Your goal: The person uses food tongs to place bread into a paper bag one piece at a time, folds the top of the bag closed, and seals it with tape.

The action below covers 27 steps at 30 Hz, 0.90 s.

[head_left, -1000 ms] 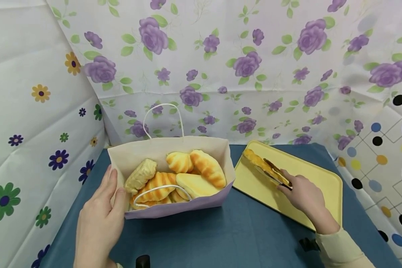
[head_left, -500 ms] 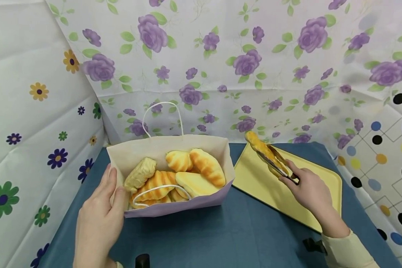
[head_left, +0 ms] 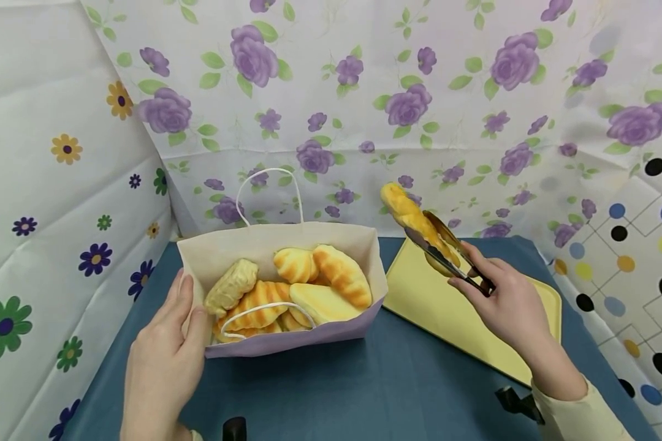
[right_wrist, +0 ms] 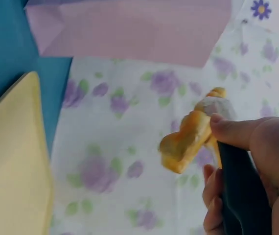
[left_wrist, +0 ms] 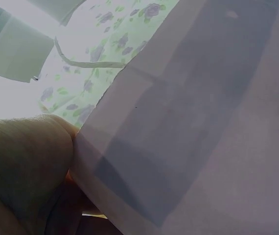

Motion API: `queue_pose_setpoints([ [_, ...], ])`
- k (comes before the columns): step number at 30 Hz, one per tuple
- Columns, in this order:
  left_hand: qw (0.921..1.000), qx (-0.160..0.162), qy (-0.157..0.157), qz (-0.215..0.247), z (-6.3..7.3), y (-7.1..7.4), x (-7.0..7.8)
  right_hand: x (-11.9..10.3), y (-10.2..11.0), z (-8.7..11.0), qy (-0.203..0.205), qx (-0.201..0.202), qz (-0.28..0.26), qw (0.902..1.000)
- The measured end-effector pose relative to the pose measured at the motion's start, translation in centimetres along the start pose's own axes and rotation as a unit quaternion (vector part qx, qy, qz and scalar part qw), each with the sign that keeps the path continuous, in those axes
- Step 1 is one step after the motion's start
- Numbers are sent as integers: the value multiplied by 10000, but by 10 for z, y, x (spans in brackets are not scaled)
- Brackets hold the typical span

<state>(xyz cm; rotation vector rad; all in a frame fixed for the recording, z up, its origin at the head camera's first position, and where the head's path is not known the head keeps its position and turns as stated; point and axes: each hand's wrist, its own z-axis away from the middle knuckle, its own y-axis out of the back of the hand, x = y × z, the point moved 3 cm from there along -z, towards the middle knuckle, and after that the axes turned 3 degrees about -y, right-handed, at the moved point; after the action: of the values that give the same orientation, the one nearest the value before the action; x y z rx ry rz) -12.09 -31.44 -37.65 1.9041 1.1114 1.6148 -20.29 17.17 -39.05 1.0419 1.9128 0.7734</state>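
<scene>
My right hand (head_left: 510, 300) grips black-handled metal tongs (head_left: 441, 254), their tips around a long twisted bread (head_left: 405, 211). Tongs and bread are raised above a pale yellow tray (head_left: 521, 352). The right wrist view shows the thumb and curled fingers on the dark handle (right_wrist: 242, 191), with the twisted bread (right_wrist: 186, 139) beyond. My left hand (head_left: 162, 355) holds the left side of a lilac paper bag (head_left: 287, 347), fingers along its outside and thumb by the front corner. Inside lie several breads, among them a croissant-shaped one (head_left: 342, 275) and a pale wedge (head_left: 322, 304).
The bag's rear white handle (head_left: 267, 169) stands up; its front handle (head_left: 265, 306) droops over the breads. A blue cloth (head_left: 408, 380) covers the table. Flowered curtains (head_left: 331, 92) close off the back. A black object (head_left: 234, 429) shows at the front edge.
The tongs and twisted bread have risen off the tray, the bread's far end swinging up and then left toward the bag. The left hand and bag stay put.
</scene>
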Motion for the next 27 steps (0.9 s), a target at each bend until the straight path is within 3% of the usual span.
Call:
queue_pose_setpoints([
  [5, 9999, -38, -132, -2, -1, 0, -1, -34, 13, -9, 697, 352, -275, 9966],
  [9, 9999, -74, -114, -10, 0, 1, -2, -64, 20, -17, 1148, 276, -453, 9920],
  [15, 9999, -96, -51, -20, 0, 2, -2, -102, 21, -29, 1801, -277, -482, 9821],
  [21, 9999, -142, -1, -21, 0, 2, -3, -133, 17, -44, 2599, -806, -56, 9622],
  [27, 9999, -153, -7, -38, 0, 3, -3, -153, 8, -52, 2933, -1403, 405, 9448],
])
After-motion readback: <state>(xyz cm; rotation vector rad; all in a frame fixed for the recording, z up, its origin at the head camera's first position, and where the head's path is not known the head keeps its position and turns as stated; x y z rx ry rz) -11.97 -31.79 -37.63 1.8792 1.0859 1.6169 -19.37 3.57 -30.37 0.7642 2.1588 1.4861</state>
